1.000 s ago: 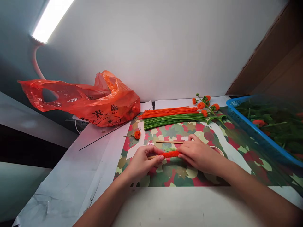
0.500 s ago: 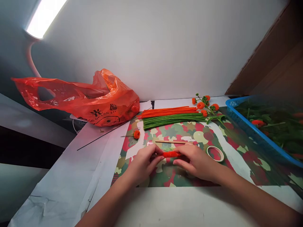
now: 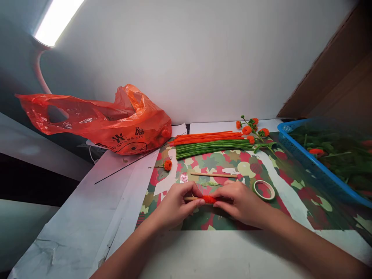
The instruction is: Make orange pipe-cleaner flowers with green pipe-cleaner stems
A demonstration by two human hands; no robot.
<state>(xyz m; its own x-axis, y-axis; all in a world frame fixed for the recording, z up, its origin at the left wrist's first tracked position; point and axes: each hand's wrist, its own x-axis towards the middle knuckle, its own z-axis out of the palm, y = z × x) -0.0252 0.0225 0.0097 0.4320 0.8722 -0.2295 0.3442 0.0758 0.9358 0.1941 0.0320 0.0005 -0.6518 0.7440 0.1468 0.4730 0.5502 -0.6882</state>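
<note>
Between my two hands an orange pipe cleaner (image 3: 209, 199) is coiled around a thin wooden stick (image 3: 190, 198). My left hand (image 3: 182, 200) pinches the coil's left end, with the stick's bare end showing by its fingers. My right hand (image 3: 236, 199) grips the right end of the coil; its fingers hide that part of the stick. A second wooden stick (image 3: 213, 175) lies flat just beyond the hands. To the right of my right hand rests a roll of pale green tape (image 3: 264, 190). One orange flower head (image 3: 167, 165) on a thin wire lies beyond my left hand.
Bundles of orange pipe cleaners (image 3: 209, 137) and green pipe cleaners (image 3: 215, 148) lie at the back. A flower stem (image 3: 255, 133) is right of them. A blue basket (image 3: 319, 166) holds leaves and flowers. A red plastic bag (image 3: 130, 128) and a lamp (image 3: 58, 21) are left.
Both hands have drawn slightly nearer to me and closer together. The orange coil between them looks shorter, and the stick's left end now shows.
</note>
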